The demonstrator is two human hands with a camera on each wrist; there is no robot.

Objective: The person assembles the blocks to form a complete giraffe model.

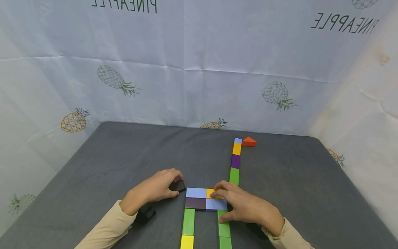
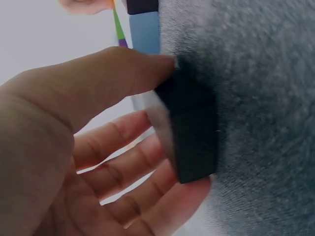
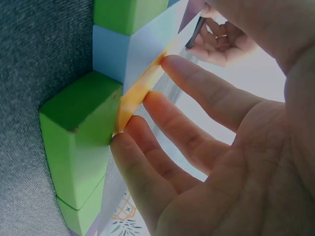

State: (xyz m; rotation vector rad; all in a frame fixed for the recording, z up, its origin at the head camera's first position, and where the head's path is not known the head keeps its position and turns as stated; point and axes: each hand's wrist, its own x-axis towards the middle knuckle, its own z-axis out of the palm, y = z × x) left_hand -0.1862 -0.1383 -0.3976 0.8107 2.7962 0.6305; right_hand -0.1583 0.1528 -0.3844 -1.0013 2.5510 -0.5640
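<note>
My left hand (image 1: 155, 186) grips a black block (image 1: 178, 186) between thumb and fingers, just left of the joined blocks. The left wrist view shows that black block (image 2: 194, 137) close over the grey cloth. My right hand (image 1: 245, 204) has its fingertips on an orange block (image 1: 209, 192), with the thumb apart near a green block (image 1: 224, 229). Beside the orange one lies a light blue block (image 1: 196, 192). In front of these, a dark purple block (image 1: 195, 203) and another light blue block (image 1: 216, 204) form a second row.
Green block (image 1: 188, 221) and yellow block (image 1: 187, 241) extend towards me on the left. A line of green (image 1: 234, 175), purple (image 1: 235, 161) and other blocks runs to the back, ending by a red triangular block (image 1: 249, 142). A pineapple-print curtain (image 1: 199, 93) hangs behind.
</note>
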